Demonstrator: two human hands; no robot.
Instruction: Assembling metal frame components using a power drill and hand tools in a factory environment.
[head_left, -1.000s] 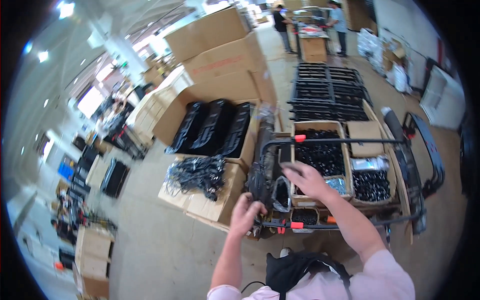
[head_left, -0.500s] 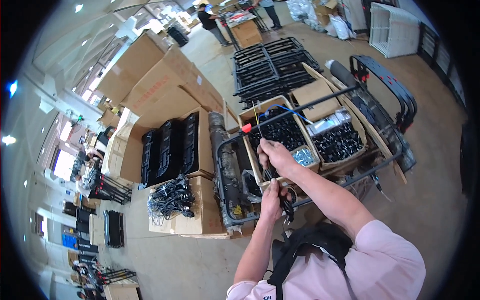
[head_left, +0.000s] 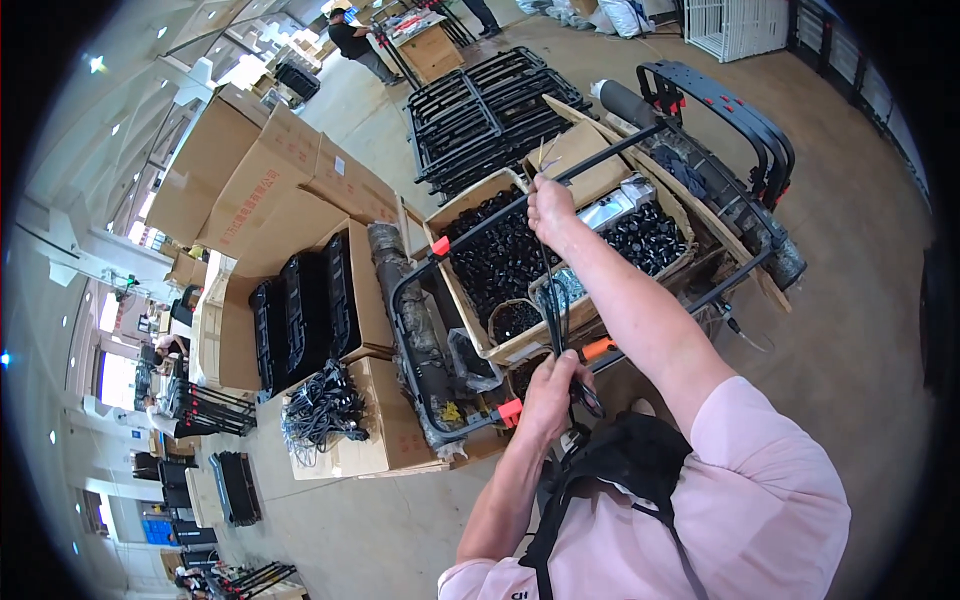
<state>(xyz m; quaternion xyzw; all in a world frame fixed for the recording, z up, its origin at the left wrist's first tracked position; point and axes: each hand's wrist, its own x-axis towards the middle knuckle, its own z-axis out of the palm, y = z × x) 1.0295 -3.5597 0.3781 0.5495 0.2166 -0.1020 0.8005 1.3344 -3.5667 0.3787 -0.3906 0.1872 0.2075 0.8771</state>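
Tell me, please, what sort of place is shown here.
Probably a factory assembly area or workshop. Stacked black metal frames, a heap of black cables and many small black plastic parts suggest this.

I'm seeing a slender black cable bundle [head_left: 554, 318] stretching between the person's left hand [head_left: 553, 393] and right hand [head_left: 550, 211], its strands running close together, thin wire ends [head_left: 542, 158] poking above the right, dark loops [head_left: 590, 400] hanging beside the left.
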